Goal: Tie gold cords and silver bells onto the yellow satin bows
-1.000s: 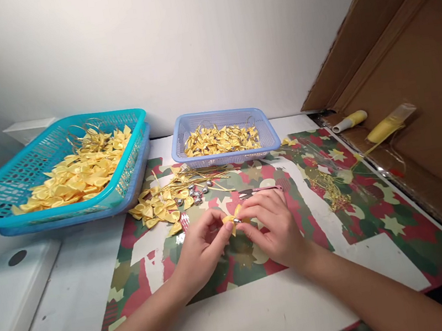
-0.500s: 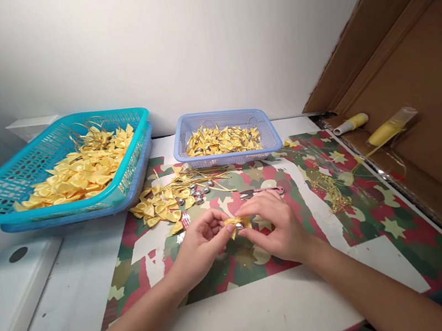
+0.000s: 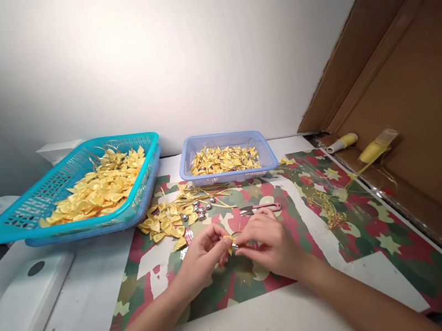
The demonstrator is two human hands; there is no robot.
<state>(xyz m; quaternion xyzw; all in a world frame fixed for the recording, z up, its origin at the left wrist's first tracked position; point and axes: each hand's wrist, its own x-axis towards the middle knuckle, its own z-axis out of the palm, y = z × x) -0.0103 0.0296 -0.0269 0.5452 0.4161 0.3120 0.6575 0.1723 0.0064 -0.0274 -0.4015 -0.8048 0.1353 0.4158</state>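
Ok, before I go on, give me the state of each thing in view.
Left hand, closed on the yellow bow
Right hand, fingertips pinching the silver bell
Yellow bow, held, partly hidden
Silver bell, at the bow
Snips, lying flat, unheld
Teal basket, piled with yellow pieces, stacked on a blue one
Lavender basket, filled with yellow pieces
Loose bells, scattered
Gold ties, loosely heaped

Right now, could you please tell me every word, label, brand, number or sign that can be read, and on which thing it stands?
No text can be read for certain.
White case: faint marks at the picture's left edge, too unclear to read.
Patterned sheet: small white marks beside the left hand, too small to tell whether they are letters.
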